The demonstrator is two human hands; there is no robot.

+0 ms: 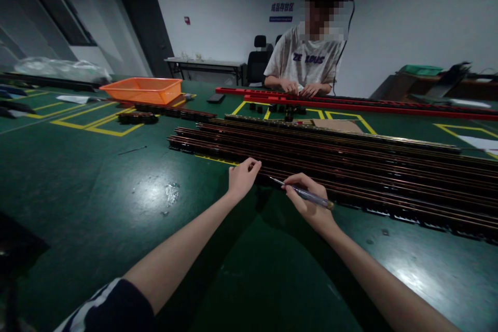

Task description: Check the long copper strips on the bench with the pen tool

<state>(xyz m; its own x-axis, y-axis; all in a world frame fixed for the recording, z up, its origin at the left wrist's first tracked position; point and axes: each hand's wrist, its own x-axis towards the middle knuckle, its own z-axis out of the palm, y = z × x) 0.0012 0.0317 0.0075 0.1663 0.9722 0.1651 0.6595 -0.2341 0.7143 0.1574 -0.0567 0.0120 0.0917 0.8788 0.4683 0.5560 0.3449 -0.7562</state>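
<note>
Green surface (101, 228): runs under both forearms and out past the grips on every side.

Dark strips with copper-coloured edges (350, 171): a long bundle laid side by side, just beyond both grips, extending far to the right of the right grip (311, 212). The near edge passes by the fingertips of the left grip (244, 179).

Red rails (389, 105): well beyond the right grip, on the far side of the bundle.

Co-worker (307, 59): behind the red rails, across from the right grip, both hands together low at the rails.

Orange basket (143, 91): well beyond the left grip and to its left.

Left grip: fingers curled, thumb and forefinger close together at the near edge of the bundle. Cannot tell whether a strip is pinched between them.

Right grip: closed around a screwdriver (307, 195) with a clear, purplish handle. Its thin metal shaft points left, towards the left grip, the tip close to the near edge of the bundle; contact cannot be made out.

Thin dark stick (132, 150): on the surface, well to the left of the left grip.
</note>
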